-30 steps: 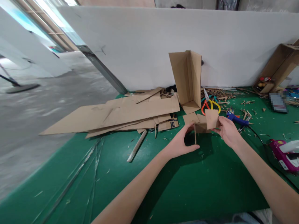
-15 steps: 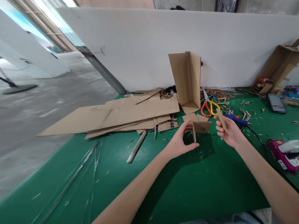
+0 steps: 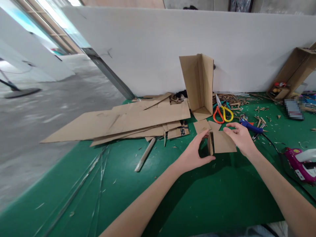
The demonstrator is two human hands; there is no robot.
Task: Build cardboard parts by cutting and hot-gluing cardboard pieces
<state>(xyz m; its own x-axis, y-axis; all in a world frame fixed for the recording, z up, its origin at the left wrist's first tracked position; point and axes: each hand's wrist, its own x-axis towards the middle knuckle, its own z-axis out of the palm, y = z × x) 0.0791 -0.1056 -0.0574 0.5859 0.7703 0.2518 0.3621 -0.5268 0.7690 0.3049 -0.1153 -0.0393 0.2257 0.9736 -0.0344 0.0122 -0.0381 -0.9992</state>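
My left hand [image 3: 194,153] is closed around a small folded cardboard piece [image 3: 210,144], thumb at its lower edge and fingers at its upper edge. A flat cardboard panel [image 3: 225,142] extends to the right from that piece. At the panel's upper right corner, my right hand [image 3: 239,137] pinches it between thumb and fingers. Whether the panel touches the folded piece or sits just in front of it, I cannot tell. Both pieces are held above the green table [image 3: 187,204]. Two cardboard squares [image 3: 202,125] lie just behind my left hand.
Scissors with red and yellow handles [image 3: 223,113] and a blue glue gun [image 3: 251,126] lie behind my right hand. A tall cardboard form [image 3: 199,85] stands before the white partition [image 3: 148,49]. Stacked cardboard sheets [image 3: 138,120], a utility strip [image 3: 145,154] and a magenta device [image 3: 300,166] are also here.
My right hand has moved left and brought its cardboard panel up against the folded piece, turning the panel's broad face toward me. My left hand has shifted slightly right.
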